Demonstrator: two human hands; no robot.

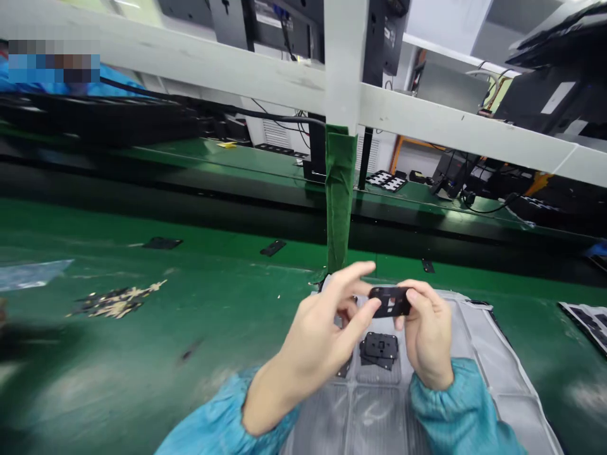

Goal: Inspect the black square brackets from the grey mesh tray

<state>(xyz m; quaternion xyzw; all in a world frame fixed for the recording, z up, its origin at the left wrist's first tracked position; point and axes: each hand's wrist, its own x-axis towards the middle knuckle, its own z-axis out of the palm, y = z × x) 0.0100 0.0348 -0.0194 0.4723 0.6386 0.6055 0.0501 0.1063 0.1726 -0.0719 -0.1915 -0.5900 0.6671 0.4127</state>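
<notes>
Between both hands is a small flat black plate [385, 294] with rounded corners and small cut-outs. My right hand [429, 328] pinches its right end between thumb and fingers. My left hand [327, 322] has its thumb at the plate's left end, with the index finger raised away from it; the other fingers curl partly behind. Below the plate, a few similar black plates [379, 347] lie stacked in one compartment of a greyish, film-covered tray [374, 411]. More dark pieces are partly hidden behind my left hand.
A pile of small pale and black strips [118, 302] lies on the green table [213, 328], near a clear plastic bag [35, 275]. Single black plates [162, 243] are spread along the back. A green-wrapped post [337, 196] rises behind the tray. Someone in blue sits far left.
</notes>
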